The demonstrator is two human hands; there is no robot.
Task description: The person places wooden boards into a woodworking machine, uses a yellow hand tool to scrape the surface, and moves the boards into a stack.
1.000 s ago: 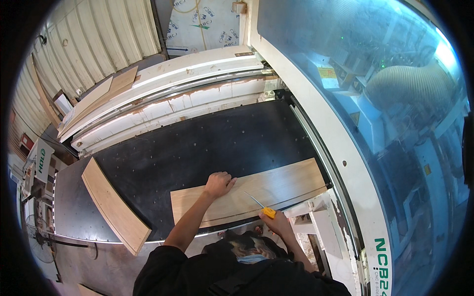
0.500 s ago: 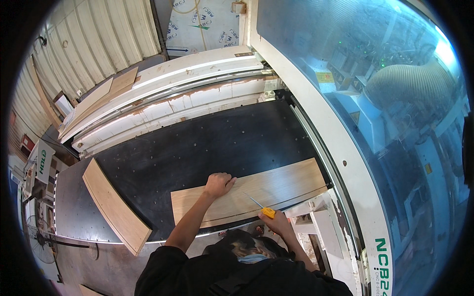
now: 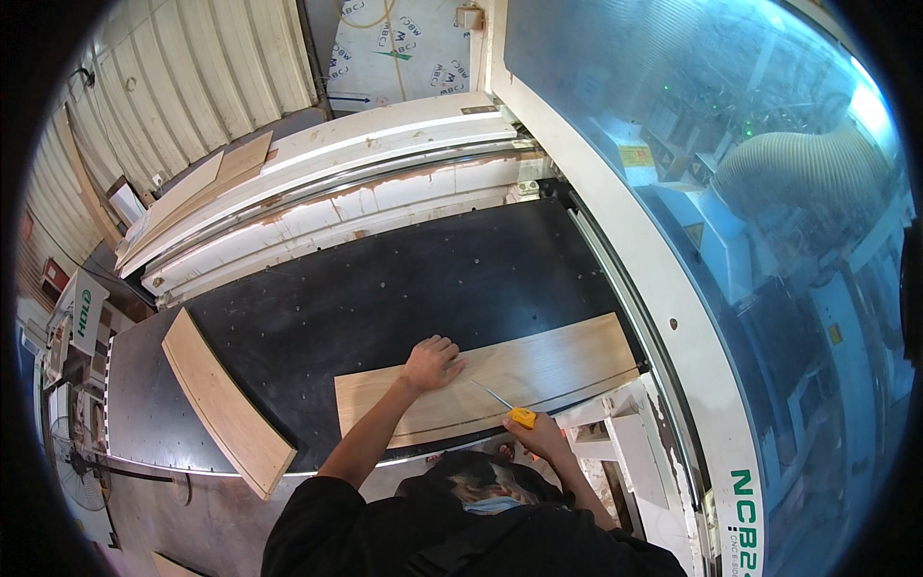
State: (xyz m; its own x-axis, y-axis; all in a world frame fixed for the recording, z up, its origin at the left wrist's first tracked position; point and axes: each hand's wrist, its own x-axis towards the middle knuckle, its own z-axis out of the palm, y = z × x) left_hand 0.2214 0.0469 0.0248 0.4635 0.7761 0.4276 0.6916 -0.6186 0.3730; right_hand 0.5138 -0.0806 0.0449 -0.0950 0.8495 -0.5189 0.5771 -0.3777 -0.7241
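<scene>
A long light wooden board [image 3: 538,370] lies across the near edge of a black perforated machine table [image 3: 385,298]. My left hand [image 3: 433,363] rests flat on the board near its middle, fingers spread. My right hand [image 3: 540,438] sits at the board's near edge and grips a yellow-handled tool [image 3: 519,415] whose thin metal tip lies on the board, pointing up and left.
A second wooden board [image 3: 226,404] lies at an angle on the left of the table. White machine rails [image 3: 327,192] run behind the table, with flat panels [image 3: 202,188] stacked at the back left. A curved glass enclosure [image 3: 731,192] stands at the right.
</scene>
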